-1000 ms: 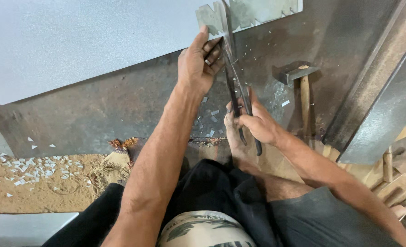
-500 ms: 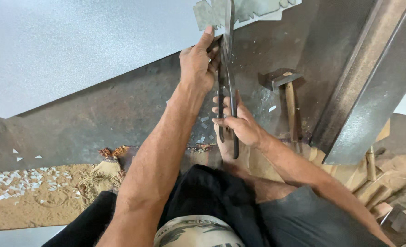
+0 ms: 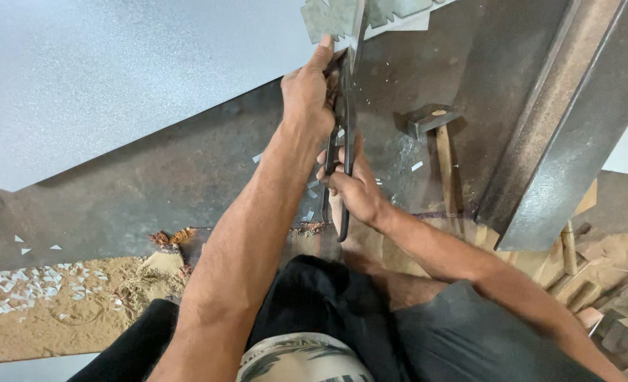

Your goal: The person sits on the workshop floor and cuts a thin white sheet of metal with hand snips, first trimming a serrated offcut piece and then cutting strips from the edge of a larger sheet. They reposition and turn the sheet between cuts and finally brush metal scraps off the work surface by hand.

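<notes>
Right hand (image 3: pixel 353 189) closed tight around the long dark handles of the metal shears (image 3: pixel 346 134), grip clamped on them, blades running up into the notched edge of the grey metal sheet (image 3: pixel 116 78) at the top of view. Left hand (image 3: pixel 310 92) pressed flat-fingered on that sheet edge just beside the blades, grip closed on the sheet between thumb and fingers. Hammer (image 3: pixel 438 141) lying on the dark floor near the right, small offcuts (image 3: pixel 24 297) scattered at lower left.
</notes>
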